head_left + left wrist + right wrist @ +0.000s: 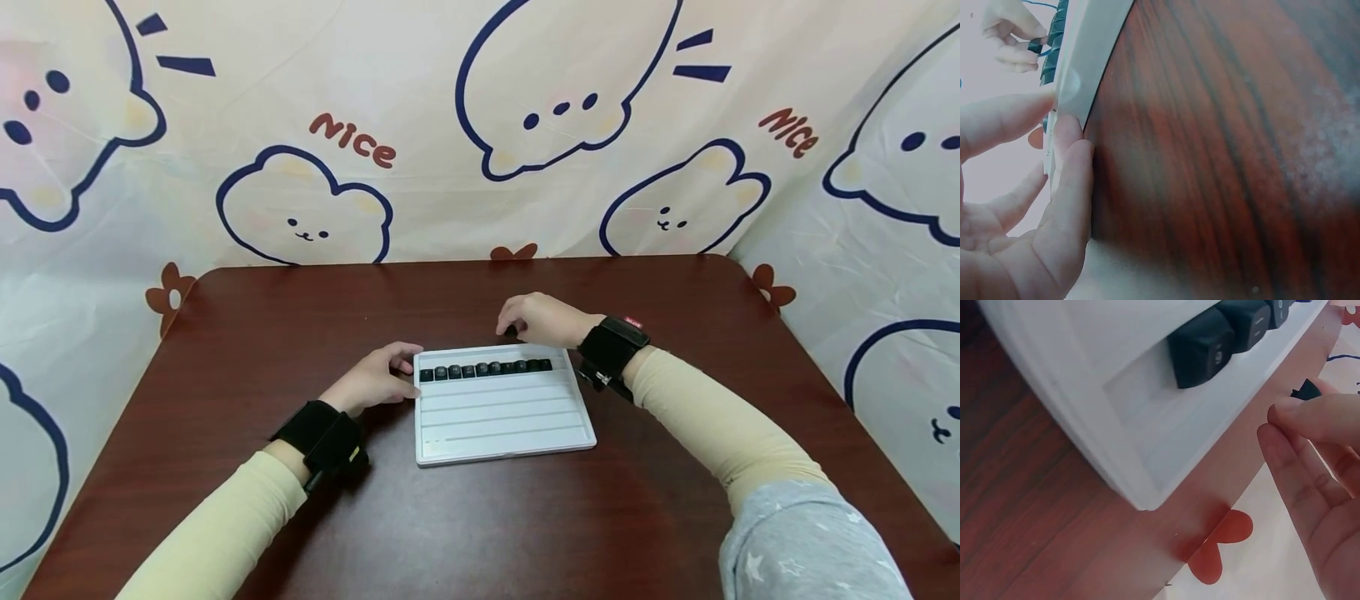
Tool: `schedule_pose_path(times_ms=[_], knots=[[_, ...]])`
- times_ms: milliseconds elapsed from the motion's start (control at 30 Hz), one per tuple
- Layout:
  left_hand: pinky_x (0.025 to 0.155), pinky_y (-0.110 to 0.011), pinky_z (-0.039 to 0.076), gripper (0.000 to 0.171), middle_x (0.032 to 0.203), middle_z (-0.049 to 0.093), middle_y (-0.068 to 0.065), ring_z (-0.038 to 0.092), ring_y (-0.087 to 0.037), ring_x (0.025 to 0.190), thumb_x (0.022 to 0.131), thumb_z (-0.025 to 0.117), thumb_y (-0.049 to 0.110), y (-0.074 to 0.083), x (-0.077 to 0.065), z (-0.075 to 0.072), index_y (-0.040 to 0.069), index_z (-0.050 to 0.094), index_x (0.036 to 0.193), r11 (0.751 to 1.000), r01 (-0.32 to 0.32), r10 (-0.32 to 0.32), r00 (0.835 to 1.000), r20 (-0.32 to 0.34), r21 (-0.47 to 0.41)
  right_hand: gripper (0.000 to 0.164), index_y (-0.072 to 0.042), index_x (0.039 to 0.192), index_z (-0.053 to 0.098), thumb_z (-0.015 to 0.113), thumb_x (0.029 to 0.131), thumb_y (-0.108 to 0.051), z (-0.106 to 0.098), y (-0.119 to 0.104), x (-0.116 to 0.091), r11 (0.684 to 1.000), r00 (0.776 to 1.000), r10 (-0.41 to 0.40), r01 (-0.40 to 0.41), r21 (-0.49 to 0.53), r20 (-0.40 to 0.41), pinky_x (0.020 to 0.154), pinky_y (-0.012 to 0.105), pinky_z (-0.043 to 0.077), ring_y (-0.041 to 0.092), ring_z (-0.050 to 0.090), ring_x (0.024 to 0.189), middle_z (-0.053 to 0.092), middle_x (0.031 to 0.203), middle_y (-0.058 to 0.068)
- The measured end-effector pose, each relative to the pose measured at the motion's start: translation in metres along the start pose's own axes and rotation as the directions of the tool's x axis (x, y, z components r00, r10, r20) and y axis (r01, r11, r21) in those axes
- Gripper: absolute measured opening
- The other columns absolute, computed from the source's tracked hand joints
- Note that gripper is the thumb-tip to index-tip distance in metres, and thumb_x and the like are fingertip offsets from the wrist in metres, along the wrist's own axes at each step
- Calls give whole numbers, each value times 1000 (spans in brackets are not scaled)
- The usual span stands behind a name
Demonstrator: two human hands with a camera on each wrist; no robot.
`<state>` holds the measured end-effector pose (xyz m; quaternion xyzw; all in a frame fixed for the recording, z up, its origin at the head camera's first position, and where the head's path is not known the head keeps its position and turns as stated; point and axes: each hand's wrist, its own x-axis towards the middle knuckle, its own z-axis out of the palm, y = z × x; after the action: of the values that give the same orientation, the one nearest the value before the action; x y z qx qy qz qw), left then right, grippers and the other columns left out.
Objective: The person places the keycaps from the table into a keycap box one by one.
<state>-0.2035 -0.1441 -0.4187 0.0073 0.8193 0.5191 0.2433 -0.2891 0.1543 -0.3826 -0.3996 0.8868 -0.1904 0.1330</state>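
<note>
A white keycap tray (504, 423) with slotted rows lies on the table. Along its far slot runs a row of black keycaps (482, 369), and bare slot shows at the right end of that row in the right wrist view. My left hand (372, 377) holds the tray's left edge, its fingertips (1067, 132) against the rim. Beyond the tray's far edge, my right hand (547, 319) pinches a single black keycap (1307, 390) between thumb and fingers. That keycap is partly hidden by the fingertips, and its marking cannot be read.
The dark brown wooden table (480, 533) extends around the tray on all sides. A pale cloth (420, 100) with cartoon figures hangs behind the table and at both sides. Black straps with cameras (611, 350) sit on both wrists.
</note>
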Motion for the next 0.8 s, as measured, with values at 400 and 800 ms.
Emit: schedule_pose_path(times_ms=[400, 800], knots=[[76, -33, 54, 65, 117, 51, -17, 54, -28, 102, 88, 75, -5, 0, -2, 2, 2, 49, 147, 1000, -7, 7, 1000, 7, -8, 28, -3, 113, 77, 77, 87, 6, -2, 5, -23, 998, 997, 67, -66, 15, -25, 85, 34, 55, 20, 64, 96, 69, 111, 8], [78, -33, 55, 65, 117, 51, -17, 54, -27, 103, 88, 76, -4, 0, -2, 2, 3, 50, 147, 1000, -12, 12, 1000, 8, -12, 25, -4, 112, 77, 80, 87, -2, -8, 12, -42, 993, 992, 120, -119, 23, -41, 80, 33, 53, 17, 61, 89, 70, 108, 6]])
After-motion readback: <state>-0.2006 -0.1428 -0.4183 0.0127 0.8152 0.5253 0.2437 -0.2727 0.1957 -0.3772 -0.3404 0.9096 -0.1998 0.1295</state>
